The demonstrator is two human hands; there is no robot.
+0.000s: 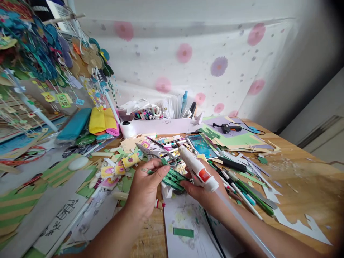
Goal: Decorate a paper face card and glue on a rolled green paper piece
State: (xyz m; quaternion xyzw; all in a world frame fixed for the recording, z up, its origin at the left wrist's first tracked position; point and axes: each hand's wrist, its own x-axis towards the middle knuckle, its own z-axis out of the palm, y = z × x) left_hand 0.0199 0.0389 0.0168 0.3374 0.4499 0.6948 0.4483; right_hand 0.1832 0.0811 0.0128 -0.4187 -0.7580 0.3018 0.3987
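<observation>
My left hand (143, 188) pinches one end of a dark green craft piece (174, 179) with black markings between thumb and fingers. A white hot glue gun (195, 164) is in my right hand (209, 195), its nozzle pointing up and away and a long clear glue stick (239, 220) running out of its back. The right thumb also presses the near end of the green piece. Just beyond my hands lie grey-handled scissors (150, 152). Below them, a small green strip (183, 232) rests on a stained white sheet (176, 211).
A phone (202, 146) lies among scraps and pens. A black glue gun (228, 128) sits on coloured paper at the back right. Behind the clutter stands a white box (163, 126) beside markers. Hanging paper crafts (48, 53) fill the left. White scraps (301, 224) lie right.
</observation>
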